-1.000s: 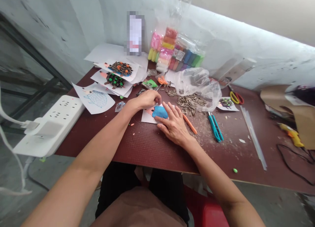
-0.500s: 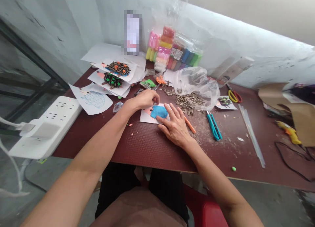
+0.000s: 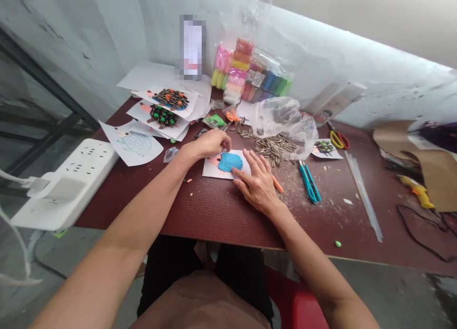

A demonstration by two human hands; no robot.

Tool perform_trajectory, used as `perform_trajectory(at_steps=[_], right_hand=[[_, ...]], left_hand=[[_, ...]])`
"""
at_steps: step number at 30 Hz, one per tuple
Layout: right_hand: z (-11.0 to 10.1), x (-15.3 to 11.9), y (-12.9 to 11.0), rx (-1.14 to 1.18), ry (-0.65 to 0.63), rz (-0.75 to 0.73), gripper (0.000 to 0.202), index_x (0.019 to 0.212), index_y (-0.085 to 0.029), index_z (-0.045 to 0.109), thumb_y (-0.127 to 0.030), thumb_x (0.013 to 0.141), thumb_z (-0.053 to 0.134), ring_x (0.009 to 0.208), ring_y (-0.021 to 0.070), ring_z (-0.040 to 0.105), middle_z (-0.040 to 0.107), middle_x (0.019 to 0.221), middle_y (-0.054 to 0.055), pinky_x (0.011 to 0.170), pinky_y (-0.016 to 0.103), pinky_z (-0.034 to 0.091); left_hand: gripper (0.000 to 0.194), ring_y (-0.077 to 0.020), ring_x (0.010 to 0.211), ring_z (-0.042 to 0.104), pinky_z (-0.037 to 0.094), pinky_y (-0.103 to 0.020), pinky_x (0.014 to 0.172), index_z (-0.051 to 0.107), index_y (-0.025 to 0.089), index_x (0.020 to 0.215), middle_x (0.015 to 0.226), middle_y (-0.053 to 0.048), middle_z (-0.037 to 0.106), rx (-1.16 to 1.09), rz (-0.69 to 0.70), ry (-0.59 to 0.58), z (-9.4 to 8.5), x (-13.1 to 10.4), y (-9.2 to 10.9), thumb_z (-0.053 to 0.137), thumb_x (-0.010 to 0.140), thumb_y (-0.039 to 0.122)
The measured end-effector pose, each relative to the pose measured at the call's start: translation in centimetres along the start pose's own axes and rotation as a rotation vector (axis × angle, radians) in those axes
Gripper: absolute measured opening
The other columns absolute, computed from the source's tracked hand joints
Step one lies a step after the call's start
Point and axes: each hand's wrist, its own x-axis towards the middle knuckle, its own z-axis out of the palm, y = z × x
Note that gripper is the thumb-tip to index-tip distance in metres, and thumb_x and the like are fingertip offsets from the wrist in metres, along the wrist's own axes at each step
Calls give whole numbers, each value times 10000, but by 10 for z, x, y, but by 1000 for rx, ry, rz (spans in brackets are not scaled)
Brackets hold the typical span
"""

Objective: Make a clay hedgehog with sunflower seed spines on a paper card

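A small white card (image 3: 210, 171) lies on the table before me, bearing a hedgehog figure with a pink face and a flattened blue clay body (image 3: 230, 162). Over the card's top edge, my left hand (image 3: 213, 143) is closed with its fingers curled down; what they hold, if anything, is hidden. My right hand (image 3: 257, 180) rests open on the card's right side, fingers stretched out, its thumb and index finger near the blue clay's lower right edge. Just beyond the right hand lies a loose pile of striped sunflower seeds (image 3: 274, 147). An orange stick-like tool (image 3: 277, 184) shows partly from under that hand.
Stacked papers with seed-covered hedgehogs (image 3: 170, 99) and a hedgehog drawing (image 3: 133, 143) lie left, near a power strip (image 3: 76, 176). Bagged coloured clay (image 3: 237, 74) stands at the wall. Rightward are a plastic bag (image 3: 285, 124), a teal cutter (image 3: 310, 182), scissors (image 3: 339, 139) and a yellow glue gun (image 3: 417, 192).
My right hand has slid slightly to the right, uncovering more of the blue clay. My left hand stays curled in nearly the same spot.
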Motion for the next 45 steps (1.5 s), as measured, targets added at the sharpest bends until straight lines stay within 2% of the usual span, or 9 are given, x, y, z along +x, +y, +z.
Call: perform_trajectory(at_steps=[5,13,20,27,36,45], right_hand=[[-1,2,-1,13,-37,-1,329,1280,-303,736,-392,1040,530,1555,315,322,345,1703,59,1264,563,240],[-1,0,0,-6,-11,47,330,1247,-286,746,-404,1041,517,1546,316,329,389,1679,65,1257,569,248],[2,3,-6,11,-54,23,412,1389,-314,667,-469,1037,521,1575,325,263,306,1718,61,1268,579,220],[1,5,-7,46,-56,15,398,1363,-329,688,-474,1047,496,1578,304,261,300,1721,34,1278,560,214],[0,6,-10,75,-98,25,389,1335,-330,710,-463,1057,472,1588,312,239,295,1724,32,1272,585,213],[0,4,-7,137,-50,42,382,1355,-344,700,-425,1061,472,1575,302,281,316,1716,31,1262,586,243]], left_hand=[[382,-146,838,687,485,-211,738,819,181,933,936,-40,797,-9,11,2,0,0,-1,517,739,50],[367,-137,823,682,464,-200,710,817,176,922,928,-43,790,-20,-14,-10,-1,-1,2,529,757,20],[366,-136,803,681,463,-201,693,819,177,924,923,-40,792,-12,-22,1,-2,-2,4,535,754,22],[368,-146,802,677,481,-217,701,821,181,930,906,-47,788,-12,-3,7,-1,-1,2,520,751,68],[357,-144,820,673,458,-215,698,820,187,923,912,-39,783,-16,-22,4,0,-1,2,530,768,46],[348,-152,850,683,476,-214,732,822,189,927,935,-44,789,12,-3,12,0,-1,1,544,769,51]])
